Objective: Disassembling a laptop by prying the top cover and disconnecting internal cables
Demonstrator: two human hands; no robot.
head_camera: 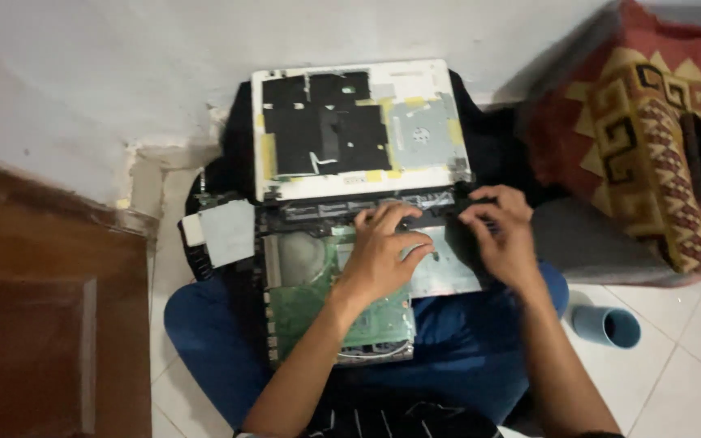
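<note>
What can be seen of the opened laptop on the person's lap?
The laptop lies opened up across the lap, its keyboard cover off. A green circuit board shows in the base, with grey metal plates beside it. The white lid leans back toward the wall, patched with black sheet and yellow tape. The left hand and right hand rest on the hinge area, fingers curled.

An opened laptop base [334,284] lies on the person's lap, its lid panel [359,130] behind it against the wall [83,73]. Both hands rest on the base, left hand [383,251] beside right hand [505,239]. A cup [606,326] lies on the floor [675,365] to the right, a cushion [642,138] behind it.
</note>
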